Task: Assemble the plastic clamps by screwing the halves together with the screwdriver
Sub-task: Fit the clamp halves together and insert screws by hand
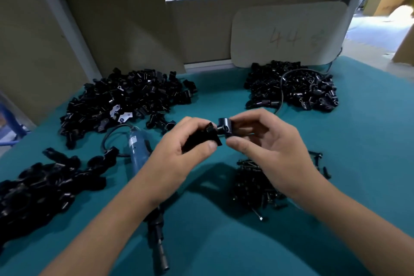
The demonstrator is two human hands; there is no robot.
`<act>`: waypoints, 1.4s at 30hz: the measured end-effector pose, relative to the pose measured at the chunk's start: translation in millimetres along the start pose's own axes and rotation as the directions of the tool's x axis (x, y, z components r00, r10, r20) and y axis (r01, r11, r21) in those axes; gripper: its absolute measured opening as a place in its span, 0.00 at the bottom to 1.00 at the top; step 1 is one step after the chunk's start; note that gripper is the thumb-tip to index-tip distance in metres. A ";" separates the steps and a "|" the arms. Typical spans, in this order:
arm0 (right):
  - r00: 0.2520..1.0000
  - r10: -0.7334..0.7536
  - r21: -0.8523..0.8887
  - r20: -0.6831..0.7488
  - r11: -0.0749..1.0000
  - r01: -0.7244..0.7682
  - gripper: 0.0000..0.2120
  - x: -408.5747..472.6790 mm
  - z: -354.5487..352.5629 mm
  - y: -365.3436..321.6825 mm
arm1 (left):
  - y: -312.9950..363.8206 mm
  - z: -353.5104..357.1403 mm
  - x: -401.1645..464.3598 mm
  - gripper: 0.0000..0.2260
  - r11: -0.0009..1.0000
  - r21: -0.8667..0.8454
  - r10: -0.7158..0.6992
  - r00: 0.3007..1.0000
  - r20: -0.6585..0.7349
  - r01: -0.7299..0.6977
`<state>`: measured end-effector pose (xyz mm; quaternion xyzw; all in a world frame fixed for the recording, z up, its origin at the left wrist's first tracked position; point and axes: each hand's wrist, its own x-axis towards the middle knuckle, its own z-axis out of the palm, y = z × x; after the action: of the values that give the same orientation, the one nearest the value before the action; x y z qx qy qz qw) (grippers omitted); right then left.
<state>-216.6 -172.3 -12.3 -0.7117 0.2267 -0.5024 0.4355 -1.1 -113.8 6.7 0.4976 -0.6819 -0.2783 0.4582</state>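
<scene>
Clamp halves (218,133) meet in mid-air above the green surface (336,141), one in each of the hands: the left hand (179,148) pinches a flat, ribbed black piece between thumb and curled fingers, and the right hand (264,139) grips a rounded black piece with a short cylindrical collar standing up from it. The two parts touch at their inner ends, and whether they are fully seated cannot be told, since both are dark and partly covered by fingers. My reading is that this clamp is at the fitting step, with no screw yet placed and no driving begun, because the screwdriver (139,152) lies untouched on the surface under the left forearm (its blue body pointing away, its black tip toward the person). Just beneath the right wrist sits a pile of black screws (253,184), from which one would have to be taken. Further out lie three heaps of black plastic parts: one at the far left (125,98), one at the far right (291,87) with a cable lying over it, and one at the near left (40,188). Whether that near-left heap holds finished clamps I cannot say, so the overall count stays open; plenty of loose pieces remain either way.
</scene>
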 end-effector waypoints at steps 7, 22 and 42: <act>0.999 0.015 0.075 0.033 0.997 -0.018 0.13 -16.0 21.7 -2.5 | -5.1 9.8 -6.9 0.14 0.921 -0.390 -0.025 0.994 -0.108 -0.019; 0.997 0.074 0.217 -0.008 0.974 -0.070 0.13 -14.0 21.6 -5.2 | -5.6 14.9 -10.6 0.12 0.840 -0.534 0.038 0.993 -0.114 -0.094; 0.998 0.032 0.132 0.047 0.990 -0.038 0.13 -15.7 20.5 -9.0 | -2.5 13.5 -12.8 0.12 0.869 -0.484 0.031 0.986 -0.161 -0.106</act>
<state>-205.1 -147.7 -15.2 -0.6880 0.1955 -0.4926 0.4958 -11.2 -103.7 -5.5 0.3597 -0.5703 -0.3879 0.6284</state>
